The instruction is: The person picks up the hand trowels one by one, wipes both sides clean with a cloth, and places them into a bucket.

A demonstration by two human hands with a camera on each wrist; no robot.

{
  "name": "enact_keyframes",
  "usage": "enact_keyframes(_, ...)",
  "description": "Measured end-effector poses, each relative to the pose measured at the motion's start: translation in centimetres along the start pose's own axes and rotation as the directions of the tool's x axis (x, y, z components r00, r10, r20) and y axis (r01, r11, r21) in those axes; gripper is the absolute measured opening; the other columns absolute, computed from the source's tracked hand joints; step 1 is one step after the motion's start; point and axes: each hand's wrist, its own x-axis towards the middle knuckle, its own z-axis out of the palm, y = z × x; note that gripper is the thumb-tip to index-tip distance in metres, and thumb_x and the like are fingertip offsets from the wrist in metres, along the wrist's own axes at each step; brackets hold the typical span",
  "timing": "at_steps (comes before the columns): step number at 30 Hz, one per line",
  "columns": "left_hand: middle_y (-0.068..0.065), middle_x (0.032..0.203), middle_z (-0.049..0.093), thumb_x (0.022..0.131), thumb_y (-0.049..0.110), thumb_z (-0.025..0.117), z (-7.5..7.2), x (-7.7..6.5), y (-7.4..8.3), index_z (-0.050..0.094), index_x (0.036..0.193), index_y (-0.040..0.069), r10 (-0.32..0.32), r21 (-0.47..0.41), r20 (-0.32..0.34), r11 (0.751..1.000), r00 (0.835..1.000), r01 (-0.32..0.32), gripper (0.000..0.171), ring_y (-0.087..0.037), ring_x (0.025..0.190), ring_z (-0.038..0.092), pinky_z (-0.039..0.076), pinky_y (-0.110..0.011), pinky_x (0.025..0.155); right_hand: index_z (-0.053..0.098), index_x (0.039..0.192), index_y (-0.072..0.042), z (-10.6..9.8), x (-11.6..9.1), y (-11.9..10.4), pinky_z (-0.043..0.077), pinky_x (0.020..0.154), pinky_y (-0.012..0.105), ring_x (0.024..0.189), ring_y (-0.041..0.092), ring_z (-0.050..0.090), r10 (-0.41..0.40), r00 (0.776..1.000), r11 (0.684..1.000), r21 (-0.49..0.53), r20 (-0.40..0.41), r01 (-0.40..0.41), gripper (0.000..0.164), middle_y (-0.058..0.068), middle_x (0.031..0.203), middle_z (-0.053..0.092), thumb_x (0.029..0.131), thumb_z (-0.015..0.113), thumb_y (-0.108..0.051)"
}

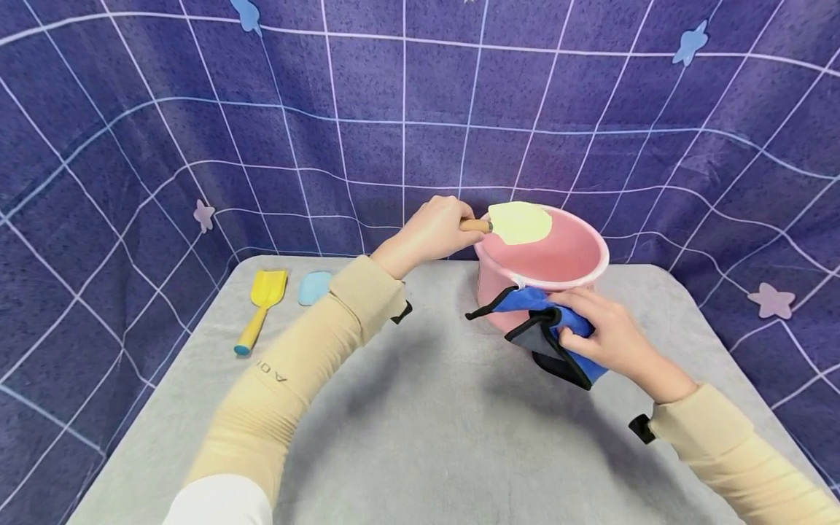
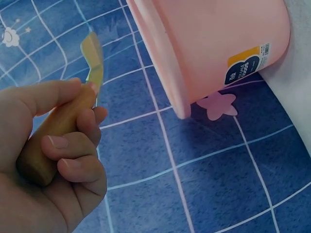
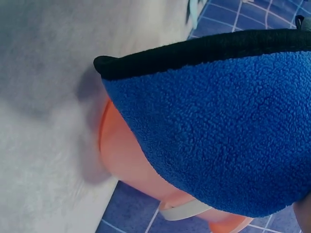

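My left hand grips the brown handle of a small spatula, with the fingers curled round it in the left wrist view. Its pale yellow blade overlaps the mouth of a pink bucket in the head view. Low in front of the bucket, my right hand pinches a folded blue cloth with black edging and a grey underside. In the right wrist view the fuzzy cloth covers much of the bucket, and most of that hand is hidden.
On the left of the grey tabletop lie a yellow toy shovel with a blue handle end and a pale blue flat piece. A purple-blue gridded curtain stands behind and at both sides.
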Motion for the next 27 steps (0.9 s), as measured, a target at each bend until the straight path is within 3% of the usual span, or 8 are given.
enact_keyframes(8,0.003,0.066,0.049,0.083,0.030,0.068,1.6,1.8,-0.2,0.059,0.072,0.011,-0.039,-0.006,0.057,0.999,0.998,0.039,0.024,-0.012,0.059,0.043,0.036,-0.023,0.057,0.067,0.108,-0.010,0.9,-0.1,0.3,0.046,0.065,0.032,0.078,0.017,0.059,-0.163,0.987,0.981,-0.106,0.000,0.162,0.040,0.004,0.102,0.064,0.072,0.053,-0.023)
enact_keyframes(14,0.001,0.065,0.054,0.081,0.028,0.069,3.1,2.9,0.3,0.056,0.068,0.009,-0.022,0.053,0.068,0.998,0.997,0.019,0.026,-0.015,0.061,0.048,0.040,-0.026,0.058,0.067,0.106,-0.009,1.5,-0.1,0.4,0.047,0.069,0.035,0.080,0.018,0.060,-0.210,0.978,0.972,-0.109,-0.001,0.208,0.039,0.003,0.099,0.065,0.074,0.050,-0.024)
enact_keyframes(21,0.005,0.058,0.044,0.080,0.025,0.069,4.7,3.7,1.0,0.051,0.060,0.013,-0.036,0.064,0.087,0.997,0.996,0.031,0.029,-0.012,0.059,0.043,0.036,-0.023,0.056,0.068,0.104,-0.009,2.1,-0.4,0.6,0.046,0.071,0.034,0.082,0.019,0.060,-0.260,0.965,0.960,-0.108,-0.009,0.258,0.037,0.002,0.098,0.065,0.076,0.048,-0.024)
enact_keyframes(27,0.003,0.063,0.057,0.078,0.024,0.072,5.3,3.9,1.4,0.062,0.065,0.011,-0.059,0.049,0.077,0.997,0.995,0.055,0.021,-0.012,0.061,0.051,0.042,-0.024,0.058,0.069,0.103,-0.009,2.7,-0.6,0.6,0.047,0.073,0.036,0.082,0.021,0.061,-0.292,0.957,0.947,-0.144,0.001,0.289,0.037,0.003,0.097,0.064,0.078,0.048,-0.025)
